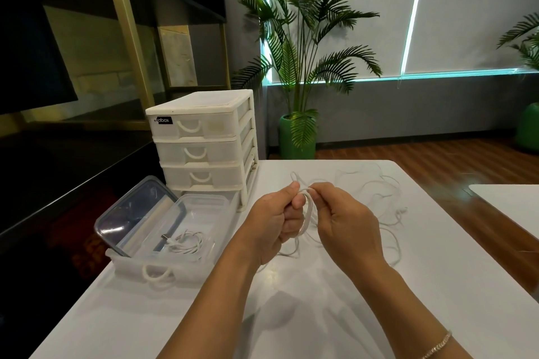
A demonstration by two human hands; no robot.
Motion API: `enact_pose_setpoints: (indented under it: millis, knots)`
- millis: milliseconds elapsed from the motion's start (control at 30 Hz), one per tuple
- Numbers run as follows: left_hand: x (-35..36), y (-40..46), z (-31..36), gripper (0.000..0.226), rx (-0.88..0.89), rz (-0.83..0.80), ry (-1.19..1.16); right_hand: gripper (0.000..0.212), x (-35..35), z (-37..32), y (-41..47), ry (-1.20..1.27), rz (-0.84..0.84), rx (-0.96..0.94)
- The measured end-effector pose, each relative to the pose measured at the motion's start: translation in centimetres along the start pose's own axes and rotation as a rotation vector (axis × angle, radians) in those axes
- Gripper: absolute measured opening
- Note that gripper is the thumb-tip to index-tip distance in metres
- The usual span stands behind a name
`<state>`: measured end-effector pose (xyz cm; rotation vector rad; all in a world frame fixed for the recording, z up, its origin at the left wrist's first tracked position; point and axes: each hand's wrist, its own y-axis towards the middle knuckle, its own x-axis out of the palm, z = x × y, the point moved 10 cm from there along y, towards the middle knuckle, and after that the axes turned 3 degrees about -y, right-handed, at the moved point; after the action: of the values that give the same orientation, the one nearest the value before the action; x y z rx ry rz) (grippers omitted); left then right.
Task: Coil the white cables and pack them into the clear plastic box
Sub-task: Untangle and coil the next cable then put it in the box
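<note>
Both hands grip it now, left hand point(272, 220) and right hand point(345, 223) pinching white cable point(304, 220); limp, light; hold the loops.

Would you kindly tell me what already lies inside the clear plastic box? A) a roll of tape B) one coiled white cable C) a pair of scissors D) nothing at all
B: one coiled white cable lies on the floor of the clear plastic box, whose lid leans open at its left.
</note>
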<state>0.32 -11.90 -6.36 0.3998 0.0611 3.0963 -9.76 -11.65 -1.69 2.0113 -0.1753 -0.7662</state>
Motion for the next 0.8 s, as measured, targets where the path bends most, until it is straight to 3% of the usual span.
enact_pose_setpoints:
  millis: [233, 500, 800]
  knots:
    - [-0.3, 0.0, -0.2, 0.056, -0.016, 0.058, 0.017, 0.019, -0.4, -0.3, 0.0, -0.040, 0.037, -0.018]
    - [0.2, 0.4, 0.0, 0.046, -0.005, 0.007, -0.591, 0.027, 0.1, -0.6, -0.1, -0.024, 0.007, -0.064]
    - [0.6, -0.1, 1.1, 0.035, 0.052, -0.037, -0.842, 0.022, 0.0, -0.9, 0.1, -0.104, -0.002, -0.101]
